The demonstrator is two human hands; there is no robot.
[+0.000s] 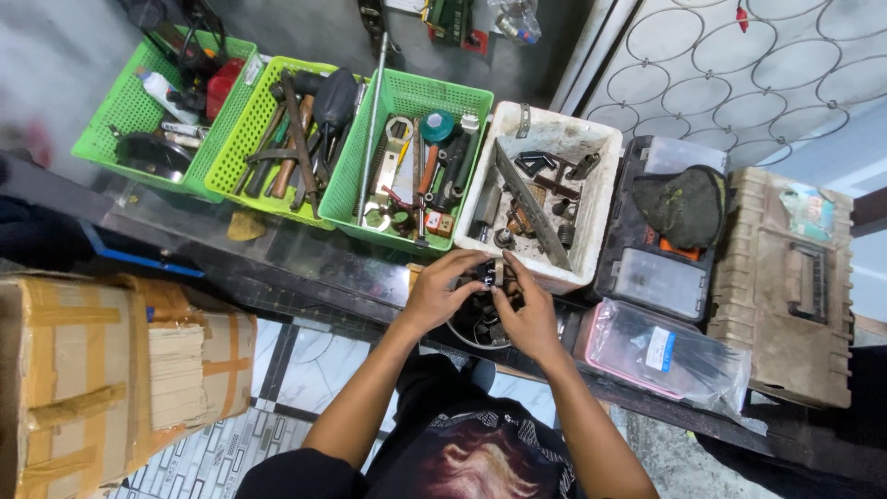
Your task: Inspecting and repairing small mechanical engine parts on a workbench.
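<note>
- Your left hand (442,294) and right hand (525,314) meet at the near edge of the bench (305,263), just in front of the white tub (605,199)
- Both hands close around a small dark metal part (488,277); left fingers curl over its top, right fingers pinch it from the other side
- The part sits between your fingertips, above a dark round object with a loop of wire (467,334) resting on the bench edge; what that object is, you cannot tell from here
- White tub holds rusty bits, a flat metal blade and short dark fittings
- Left of it, three green baskets in a row: the nearest green basket (467,102) carries a wrench, a teal tape roll and small tools; the middle green basket (242,139) carries hammers and pliers; the far green basket (111,129) carries a white bottle and dark items
- A long metal rod (374,102) lies along the divide between two baskets
- Right of the tub: an open black case (661,277) with a dirty cloth on it, a clear bag of black cable ties (670,356), a tan toolbox (785,296)
- Taped cardboard box (83,379) stands on the floor at your left
</note>
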